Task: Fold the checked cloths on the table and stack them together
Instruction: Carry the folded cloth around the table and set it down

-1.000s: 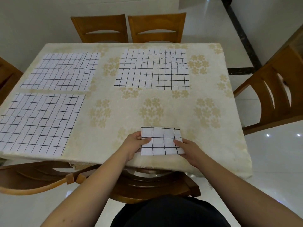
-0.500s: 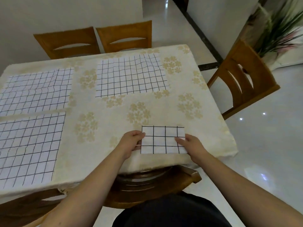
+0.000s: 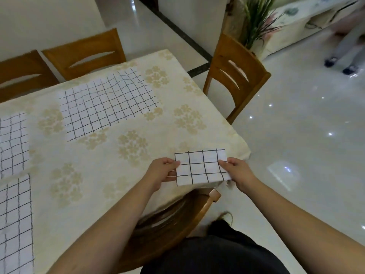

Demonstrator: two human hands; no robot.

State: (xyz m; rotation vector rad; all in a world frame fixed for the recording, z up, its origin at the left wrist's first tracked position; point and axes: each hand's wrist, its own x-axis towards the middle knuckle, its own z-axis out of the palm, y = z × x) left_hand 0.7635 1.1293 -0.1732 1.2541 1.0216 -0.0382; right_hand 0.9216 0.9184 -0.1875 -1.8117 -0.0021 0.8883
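Note:
A small folded white cloth with a black check (image 3: 200,168) is at the table's near right corner, its near edge past the table's edge. My left hand (image 3: 161,172) pinches its left side, thumb on top. My right hand (image 3: 236,172) pinches its right side. An unfolded checked cloth (image 3: 107,102) lies flat at the far middle of the table. Two more unfolded checked cloths lie at the left edge of view, one far (image 3: 12,139) and one near (image 3: 15,224), both cut off by the frame.
The table wears a cream floral tablecloth (image 3: 134,147). Wooden chairs stand at the far side (image 3: 85,54), at the right (image 3: 235,76) and under the near edge (image 3: 177,216). A potted plant (image 3: 254,20) and a person's legs (image 3: 343,48) are across the glossy floor.
The view has swung right, sliding the table left in the frame. The folded cloth has moved to the table's near right corner and now overhangs the edge, both hands still holding it.

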